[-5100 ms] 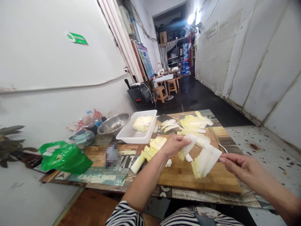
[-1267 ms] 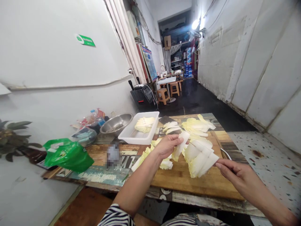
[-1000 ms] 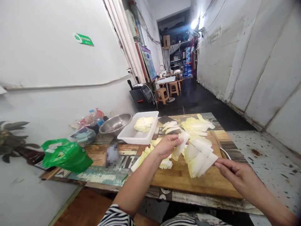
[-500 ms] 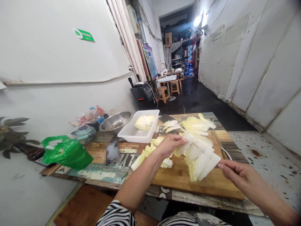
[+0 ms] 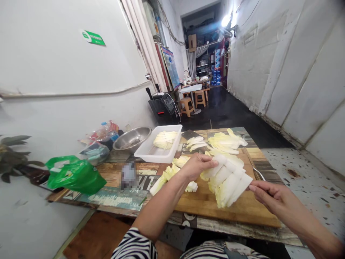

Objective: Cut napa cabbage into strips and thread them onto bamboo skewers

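Note:
Pale napa cabbage pieces (image 5: 229,180) overlap in a row, held up over a wooden cutting board (image 5: 258,216). My left hand (image 5: 198,166) pinches the white edge of the piece at the upper left end. At the lower right end my right hand (image 5: 265,196) is closed, seemingly on the skewer that carries the row; the stick itself is mostly hidden by leaves and fingers. Loose cabbage leaves (image 5: 164,180) lie left of the board, partly behind my left forearm. More cabbage leaves (image 5: 225,141) and cut white strips (image 5: 196,143) lie beyond my hands.
A white plastic tub (image 5: 156,158) holds cabbage with thin sticks. Beside it are a steel bowl (image 5: 132,140), a green plastic bag (image 5: 75,176) and a dark cleaver blade (image 5: 189,135). Thin sticks and a shiny metal piece (image 5: 258,173) lie at the board's right edge. A wall stands left.
The piece in my left hand has moved right and down, closer against the other pieces in the row. My right hand has hardly moved.

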A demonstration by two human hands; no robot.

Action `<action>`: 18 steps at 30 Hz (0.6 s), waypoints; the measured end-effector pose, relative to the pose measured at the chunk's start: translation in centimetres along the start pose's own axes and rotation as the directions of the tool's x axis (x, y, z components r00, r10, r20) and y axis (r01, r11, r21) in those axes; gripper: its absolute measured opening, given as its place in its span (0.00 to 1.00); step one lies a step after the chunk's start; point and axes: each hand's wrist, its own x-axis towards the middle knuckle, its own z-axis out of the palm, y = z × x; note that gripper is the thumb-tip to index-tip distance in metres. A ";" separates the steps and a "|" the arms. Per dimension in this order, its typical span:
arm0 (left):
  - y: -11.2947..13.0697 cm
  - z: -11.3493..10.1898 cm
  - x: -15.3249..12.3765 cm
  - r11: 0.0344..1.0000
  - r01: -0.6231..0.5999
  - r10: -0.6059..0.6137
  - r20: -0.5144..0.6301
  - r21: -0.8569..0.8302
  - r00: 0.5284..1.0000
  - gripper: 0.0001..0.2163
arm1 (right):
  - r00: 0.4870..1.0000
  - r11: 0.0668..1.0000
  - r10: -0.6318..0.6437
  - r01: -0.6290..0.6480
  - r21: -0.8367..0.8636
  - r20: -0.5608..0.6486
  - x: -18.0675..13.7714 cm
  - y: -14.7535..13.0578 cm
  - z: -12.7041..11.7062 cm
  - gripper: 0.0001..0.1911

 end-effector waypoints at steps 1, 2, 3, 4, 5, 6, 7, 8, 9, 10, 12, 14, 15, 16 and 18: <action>0.1 0.0 0.0 1.000 -0.003 0.003 -0.005 0.007 1.000 0.24 | 1.000 1.000 -0.004 0.004 -0.002 0.000 0.0 -0.1 0.0 0.31; 0.1 0.0 0.0 1.000 -0.005 0.005 -0.005 0.018 1.000 0.24 | 1.000 1.000 -0.008 0.008 -0.007 0.002 0.1 -0.2 0.0 0.31; 0.1 0.0 0.1 1.000 -0.005 0.005 0.000 0.029 1.000 0.24 | 1.000 1.000 -0.013 0.013 -0.014 0.004 0.1 -0.2 0.0 0.32; 0.2 0.1 0.1 0.999 -0.004 0.004 0.009 0.036 1.000 0.23 | 1.000 1.000 -0.016 0.016 -0.019 0.004 0.2 -0.3 0.0 0.32; 0.1 0.2 0.1 0.999 -0.002 0.001 0.019 0.034 1.000 0.23 | 1.000 1.000 -0.019 0.019 -0.023 0.000 0.2 -0.4 0.0 0.32; 0.1 0.3 0.1 1.000 0.001 -0.001 0.026 0.021 1.000 0.23 | 1.000 0.999 -0.020 0.020 -0.025 -0.009 0.2 -0.4 0.0 0.32; 0.1 0.4 0.2 1.000 0.005 -0.005 0.029 -0.001 1.000 0.22 | 1.000 0.999 -0.022 0.021 -0.026 -0.022 0.2 -0.5 0.0 0.31; 0.1 0.6 0.1 0.999 0.012 -0.011 0.029 -0.033 1.000 0.22 | 0.999 0.999 -0.025 0.024 -0.029 -0.035 0.2 -0.5 0.0 0.31; 0.2 0.7 0.1 0.997 0.020 -0.018 0.025 -0.072 1.000 0.22 | 0.999 0.999 -0.029 0.028 -0.032 -0.044 0.2 -0.5 0.1 0.31; 0.3 0.8 0.1 0.994 0.024 -0.022 0.017 -0.111 1.000 0.22 | 0.998 0.999 -0.034 0.033 -0.034 -0.050 0.2 -0.4 0.0 0.31; 0.5 0.6 -0.1 0.985 0.008 -0.011 -0.017 -0.175 1.000 0.23 | 0.998 0.999 -0.043 0.042 -0.034 -0.052 0.3 -0.2 0.0 0.31; 0.6 0.0 -0.3 0.979 -0.063 0.045 -0.094 -0.196 0.995 0.25 | 0.997 0.998 -0.051 0.049 -0.030 -0.065 0.3 0.0 -0.1 0.31; 0.6 -0.4 -0.5 0.976 -0.108 0.083 -0.134 -0.188 0.987 0.25 | 0.996 0.998 -0.053 0.051 -0.032 -0.077 0.4 0.2 -0.1 0.31; 0.5 -0.8 -0.6 0.975 -0.141 0.115 -0.154 -0.173 0.981 0.24 | 0.995 0.998 -0.056 0.053 -0.036 -0.086 0.4 0.2 -0.1 0.31; 0.1 -1.4 -0.8 0.978 -0.157 0.140 -0.124 -0.138 0.982 0.25 | 0.995 0.997 -0.060 0.056 -0.045 -0.084 0.4 0.2 -0.1 0.31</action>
